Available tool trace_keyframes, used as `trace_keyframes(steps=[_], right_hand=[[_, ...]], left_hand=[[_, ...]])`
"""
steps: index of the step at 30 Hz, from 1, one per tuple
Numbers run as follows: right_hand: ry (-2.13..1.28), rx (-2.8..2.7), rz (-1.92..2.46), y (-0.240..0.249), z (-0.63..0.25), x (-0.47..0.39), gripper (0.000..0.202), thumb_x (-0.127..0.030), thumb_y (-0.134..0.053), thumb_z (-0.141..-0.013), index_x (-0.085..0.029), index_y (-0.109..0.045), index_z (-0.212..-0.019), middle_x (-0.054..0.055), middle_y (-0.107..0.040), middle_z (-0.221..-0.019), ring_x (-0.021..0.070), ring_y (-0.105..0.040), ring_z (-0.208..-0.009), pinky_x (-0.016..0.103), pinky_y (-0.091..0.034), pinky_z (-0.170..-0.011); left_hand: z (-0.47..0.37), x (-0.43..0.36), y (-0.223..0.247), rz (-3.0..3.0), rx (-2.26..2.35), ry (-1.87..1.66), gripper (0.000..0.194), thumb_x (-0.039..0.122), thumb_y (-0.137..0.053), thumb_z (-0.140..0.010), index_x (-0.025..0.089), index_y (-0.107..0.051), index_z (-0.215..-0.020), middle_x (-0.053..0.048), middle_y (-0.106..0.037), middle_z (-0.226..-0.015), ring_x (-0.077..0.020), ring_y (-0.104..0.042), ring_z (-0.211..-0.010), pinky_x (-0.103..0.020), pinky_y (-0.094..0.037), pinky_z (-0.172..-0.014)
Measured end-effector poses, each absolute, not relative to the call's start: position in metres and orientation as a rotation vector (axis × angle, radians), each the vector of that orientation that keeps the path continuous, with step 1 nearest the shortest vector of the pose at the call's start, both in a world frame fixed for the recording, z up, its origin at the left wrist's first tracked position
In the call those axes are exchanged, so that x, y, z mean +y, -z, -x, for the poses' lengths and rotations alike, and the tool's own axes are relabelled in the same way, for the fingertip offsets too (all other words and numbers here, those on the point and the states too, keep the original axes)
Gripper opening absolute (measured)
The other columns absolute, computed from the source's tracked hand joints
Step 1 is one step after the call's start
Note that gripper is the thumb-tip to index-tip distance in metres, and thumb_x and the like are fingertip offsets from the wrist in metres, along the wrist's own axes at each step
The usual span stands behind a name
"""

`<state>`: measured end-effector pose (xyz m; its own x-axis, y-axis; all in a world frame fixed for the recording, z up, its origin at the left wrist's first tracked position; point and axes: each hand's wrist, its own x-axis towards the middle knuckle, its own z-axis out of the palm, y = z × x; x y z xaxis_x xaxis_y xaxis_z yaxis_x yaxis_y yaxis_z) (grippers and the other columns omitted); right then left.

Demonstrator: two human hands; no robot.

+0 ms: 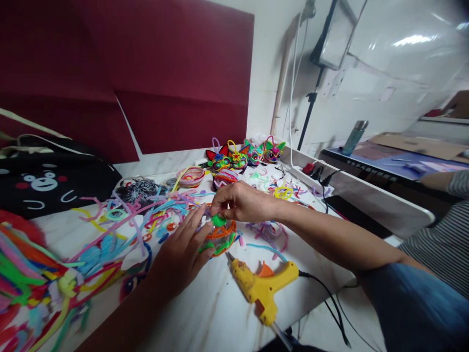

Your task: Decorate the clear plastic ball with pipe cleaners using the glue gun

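A round pipe-cleaner craft piece [222, 247] with orange and green edging lies on the white table in front of me. My left hand [188, 239] holds its left side, fingers stretched over the top and thumb low by the rim. Above it, my right hand [238, 201] pinches a small green pipe-cleaner coil [219, 221] against the upper face. Both hands cover part of the piece. Close by on the near side, a yellow hot glue gun [262, 286] rests with its nozzle toward the piece.
Loose pipe cleaners [106, 244] spread across the left. Several cat-like ornaments [238, 159] line the back, with a coiled pink piece [190, 176] nearby. A black phone-like slab [357, 215] and power strip [311, 181] sit right. A person's striped sleeve [436, 244] shows at the right edge.
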<state>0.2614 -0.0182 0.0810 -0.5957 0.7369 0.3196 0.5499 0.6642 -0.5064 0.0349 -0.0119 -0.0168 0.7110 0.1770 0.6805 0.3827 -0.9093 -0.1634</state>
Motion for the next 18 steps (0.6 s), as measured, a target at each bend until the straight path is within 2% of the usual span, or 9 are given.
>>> trace_keyframes(steps=[10,18], right_hand=[[-0.226,-2.431,0.917,-0.0739,-0.2601,-0.0222,0.024,0.005,-0.064,-0.075,-0.012,-0.073,-0.088,0.006,-0.072,-0.089,0.0145,-0.065,-0.082,0.023,-0.048,-0.076],[-0.091,-2.508,0.930,-0.0754,-0.2569,-0.0270,0.022,0.003,-0.063,-0.077,-0.011,-0.074,-0.091,0.007,-0.070,-0.087,0.0155,-0.064,-0.079,0.024,-0.047,-0.072]], left_hand=[[-0.0347,-0.0121,0.0176,2.641,-0.434,1.010,0.036,0.019,-0.049,-0.098,0.010,-0.041,-0.132,-0.028,-0.033,-0.155,-0.0350,-0.029,-0.148,-0.053,-0.038,-0.115],[-0.0359,-0.0105,0.0190,2.668,-0.428,1.076,0.034,0.016,-0.051,-0.097,0.010,-0.042,-0.129,-0.027,-0.035,-0.154,-0.0320,-0.031,-0.148,-0.050,-0.037,-0.116]])
